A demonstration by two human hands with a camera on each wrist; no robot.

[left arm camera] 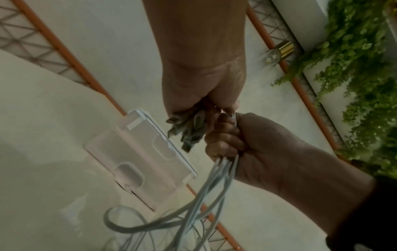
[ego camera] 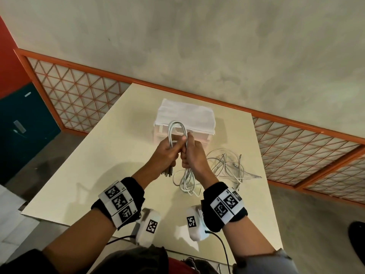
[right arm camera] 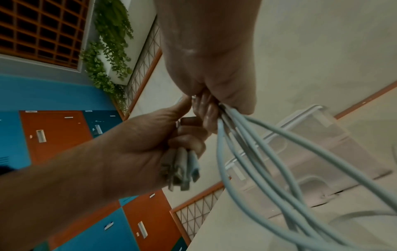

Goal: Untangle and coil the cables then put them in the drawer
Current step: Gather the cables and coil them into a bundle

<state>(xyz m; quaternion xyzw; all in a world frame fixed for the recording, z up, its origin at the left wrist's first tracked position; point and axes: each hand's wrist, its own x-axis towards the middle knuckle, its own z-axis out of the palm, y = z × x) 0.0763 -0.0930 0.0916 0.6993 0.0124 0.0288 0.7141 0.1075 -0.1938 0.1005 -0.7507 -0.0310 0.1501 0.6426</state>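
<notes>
table [ego camera: 102, 165] | drawer unit [ego camera: 183, 117] at far edge, behind hands | loose cables [ego camera: 225, 165] beside it | left hand [ego camera: 167, 150] and right hand [ego camera: 190, 155] both clench cable bundle [ego camera: 176, 129] | risk: trailing strands snag loose cables, loops slip

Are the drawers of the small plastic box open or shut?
Shut, it seems: the drawers sit flush with the box front, none pulled out.
</notes>
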